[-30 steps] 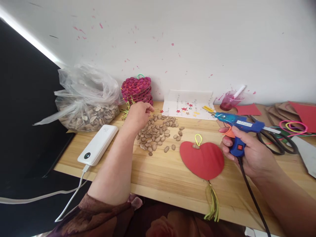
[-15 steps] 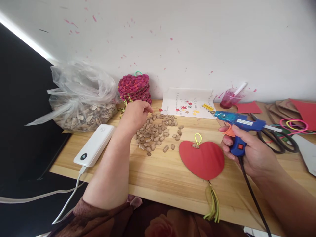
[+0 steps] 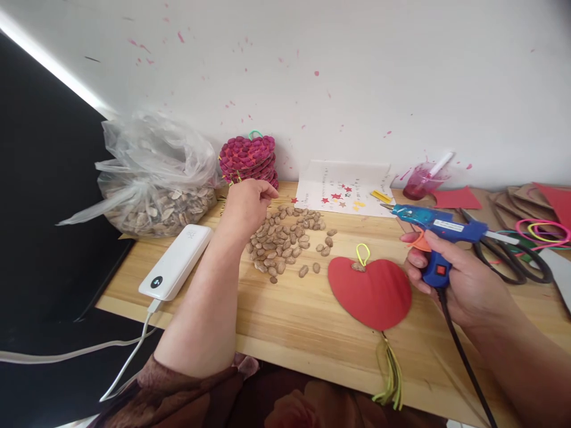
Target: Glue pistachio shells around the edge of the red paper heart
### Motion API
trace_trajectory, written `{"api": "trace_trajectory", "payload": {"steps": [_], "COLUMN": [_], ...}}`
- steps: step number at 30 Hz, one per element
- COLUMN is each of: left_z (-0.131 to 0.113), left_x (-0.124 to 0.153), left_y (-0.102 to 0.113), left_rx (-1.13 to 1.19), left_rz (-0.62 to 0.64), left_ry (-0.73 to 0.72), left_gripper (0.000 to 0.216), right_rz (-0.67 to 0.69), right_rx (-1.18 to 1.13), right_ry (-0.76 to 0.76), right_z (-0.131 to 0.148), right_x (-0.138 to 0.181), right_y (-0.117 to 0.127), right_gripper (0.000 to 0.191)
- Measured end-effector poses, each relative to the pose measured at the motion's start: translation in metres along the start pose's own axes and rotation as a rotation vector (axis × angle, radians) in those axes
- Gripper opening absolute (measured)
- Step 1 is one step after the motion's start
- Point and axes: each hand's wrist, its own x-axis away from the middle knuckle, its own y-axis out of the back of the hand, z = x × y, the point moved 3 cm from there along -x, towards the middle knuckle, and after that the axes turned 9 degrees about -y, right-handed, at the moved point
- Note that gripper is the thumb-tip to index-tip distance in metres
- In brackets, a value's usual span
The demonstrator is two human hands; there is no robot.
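Observation:
My right hand [image 3: 464, 273] grips a blue hot glue gun [image 3: 439, 223], fingers around its handle by the orange trigger; the nozzle points left. My left hand [image 3: 248, 205] hangs over the far left side of a pile of brown nut shells [image 3: 283, 241], fingers curled together, their tips partly hidden, so I cannot make out what they hold. Between the hands lies a red heart-shaped card [image 3: 372, 297] with a yellow loop [image 3: 363, 254] on top and a yellow-green tassel [image 3: 389, 374] below. One shell [image 3: 358, 267] sits on it by the loop.
A plastic bag of shells [image 3: 165, 205] and a white power bank [image 3: 176, 261] are on the left. Behind stand stacked purple shell-covered pieces [image 3: 247, 156]. A paper sheet with stars [image 3: 316, 178], a pink-stained cup [image 3: 417, 184] and scissors [image 3: 529, 264] lie farther right.
The whole view has shifted slightly, so things appear a little farther right. Both hands keep nearly the same pose, the left over the shells, the right holding the glue gun.

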Motion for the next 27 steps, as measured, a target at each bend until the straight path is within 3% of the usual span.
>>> {"api": "trace_trajectory", "payload": {"steps": [7,17,27], "left_z": [0.003,0.012,0.019], "left_x": [-0.002,-0.002,-0.005], "left_y": [-0.003,0.001,-0.034], "left_rx": [-0.023,-0.034,-0.185], "left_rz": [0.032,-0.032,0.337], "left_ry": [0.034,0.079,0.073], "left_gripper": [0.029,0.028,0.03], "right_rz": [-0.003,-0.005,0.006], "right_rx": [-0.005,0.005,-0.009], "right_ry": [-0.006,-0.009,-0.009], "right_z": [-0.002,-0.002,-0.001], "right_x": [-0.001,-0.002,0.0], "right_y": [0.002,0.001,0.001], "right_gripper": [0.035,0.034,0.033]}}
